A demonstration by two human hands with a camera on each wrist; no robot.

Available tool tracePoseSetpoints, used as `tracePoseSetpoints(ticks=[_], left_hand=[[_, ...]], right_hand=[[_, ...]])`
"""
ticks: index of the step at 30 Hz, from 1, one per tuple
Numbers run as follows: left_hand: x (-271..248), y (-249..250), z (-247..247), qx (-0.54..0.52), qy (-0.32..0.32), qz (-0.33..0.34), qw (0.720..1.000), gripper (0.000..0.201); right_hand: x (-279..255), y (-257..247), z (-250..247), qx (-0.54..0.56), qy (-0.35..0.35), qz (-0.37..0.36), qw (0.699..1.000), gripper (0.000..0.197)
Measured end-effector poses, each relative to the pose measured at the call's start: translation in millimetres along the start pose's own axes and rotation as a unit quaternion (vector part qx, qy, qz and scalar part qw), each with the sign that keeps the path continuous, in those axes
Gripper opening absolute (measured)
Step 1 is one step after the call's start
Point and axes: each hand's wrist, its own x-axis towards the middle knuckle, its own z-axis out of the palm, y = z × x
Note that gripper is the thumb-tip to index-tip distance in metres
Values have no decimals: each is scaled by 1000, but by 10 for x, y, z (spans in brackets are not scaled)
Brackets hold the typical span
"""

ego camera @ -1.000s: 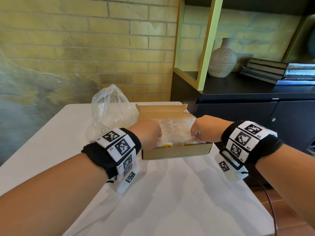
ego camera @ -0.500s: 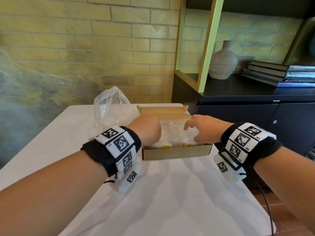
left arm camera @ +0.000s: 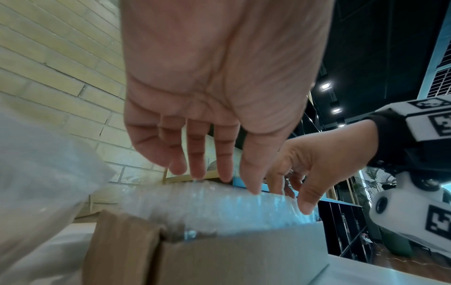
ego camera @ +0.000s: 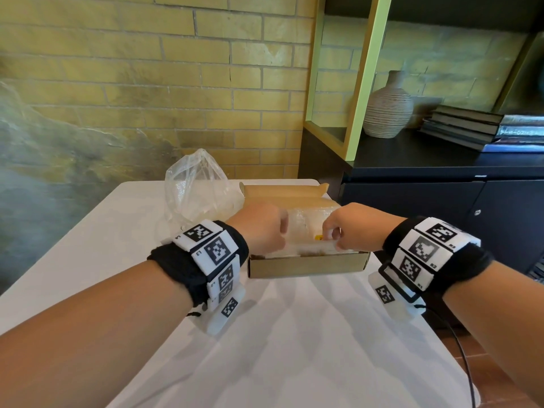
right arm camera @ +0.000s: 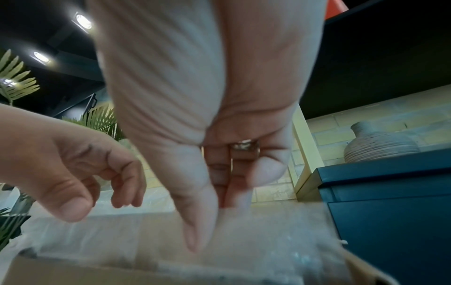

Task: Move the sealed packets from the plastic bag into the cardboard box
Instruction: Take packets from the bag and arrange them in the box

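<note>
An open cardboard box (ego camera: 306, 265) sits mid-table, piled above its rim with clear bubble-textured sealed packets (ego camera: 306, 228). My left hand (ego camera: 281, 228) hovers at the pile's left side. In the left wrist view its fingers (left arm camera: 212, 177) hang nearly straight, their tips touching the top packet (left arm camera: 219, 202). My right hand (ego camera: 329, 235) is over the pile's right half, by a yellow label (ego camera: 319, 237). Its thumb and fingers (right arm camera: 195, 237) pinch the top packet's film (right arm camera: 268, 241). The crumpled clear plastic bag (ego camera: 200, 189) stands just left of the box; its contents are hard to make out.
The box's rear flap (ego camera: 282, 192) stands open. The white table (ego camera: 294, 348) has bare surface in front of the box. A black cabinet (ego camera: 441, 201) with a vase (ego camera: 387, 110) and stacked books (ego camera: 471, 128) stands close on the right. A brick wall lies behind.
Both hands have come up from gripping the pile's sides low in the box. The right hand slid left onto the pile's top and now pinches the film.
</note>
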Motion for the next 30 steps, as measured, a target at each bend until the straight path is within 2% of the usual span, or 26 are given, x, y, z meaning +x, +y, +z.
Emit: tracePoseSetpoints(ticks=[3,4,8,11,12,15,16,18,20,22,27,30], left_hand=[[4,15,20,12,-25,16,999,15],[5,18,20,15,-26,21,999,15],[-4,50,3,38,-28,36,998,14],[17,65,-16,30,-31,16,999,12],[19,68,-23,16,-27,4,999,17],[68,39,-6,-3,-39,-30,999,83],[75,38,-4,8,-49,-37,998,96],[105,29,17,38,-76,-52,995,104],[133,15,52,62,-110,-64,990,102],[138,19,77,77,-136,-68,985,96],[108,44,42,93,-141,-60,984,71],[87,54,8,102,-141,-48,984,59]], right_hand=[[16,15,4,-1,2,-1,1000,30],[33,18,16,0,6,0,1000,37],[137,25,44,8,-2,22,1000,95],[218,14,59,-2,-33,26,999,110],[237,11,63,2,-44,29,999,111],[260,-14,54,11,-60,41,997,104],[259,-21,46,7,-59,38,998,97],[248,-25,34,5,-52,24,998,80],[226,-9,28,10,-39,14,999,66],[209,18,19,20,-29,6,999,66],[276,73,59,28,-56,35,997,111],[329,66,99,36,-78,45,995,117]])
